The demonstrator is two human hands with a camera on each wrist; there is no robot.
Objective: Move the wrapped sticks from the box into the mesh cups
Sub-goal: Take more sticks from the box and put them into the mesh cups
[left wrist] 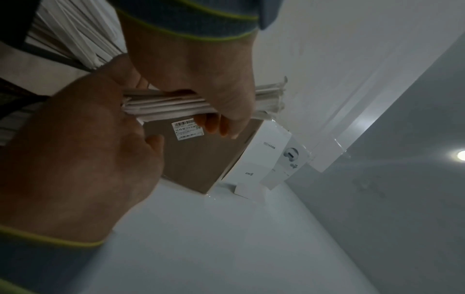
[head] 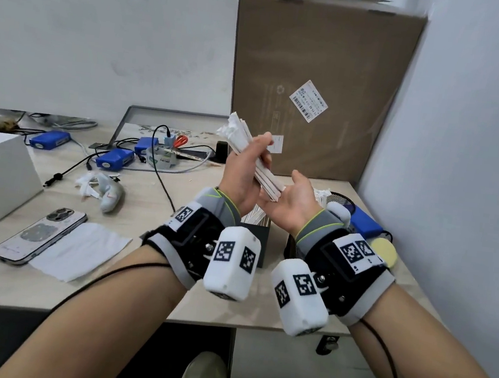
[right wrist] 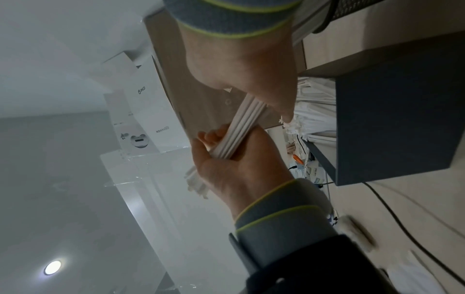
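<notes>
Box (head: 254, 231): sticks stand inside.
Cup (head: 341, 198): sticks too.
Bundle (head: 247, 154): tilts up-left.
Left hand (head: 245, 169): clamps bundle.
Right hand (head: 292, 201): flat, under bundle's end.

We wear grey wrist cuffs (head: 223, 206) edged in yellow-green, with black-and-grey straps (head: 186, 243) behind them. White camera pods (head: 231, 263) with black square-pattern markers sit on both wrists, and thin black cables (head: 101, 277) run along our bare forearms.

A pale wooden desk (head: 142, 298) stands in a corner of white walls (head: 73, 29).
</notes>
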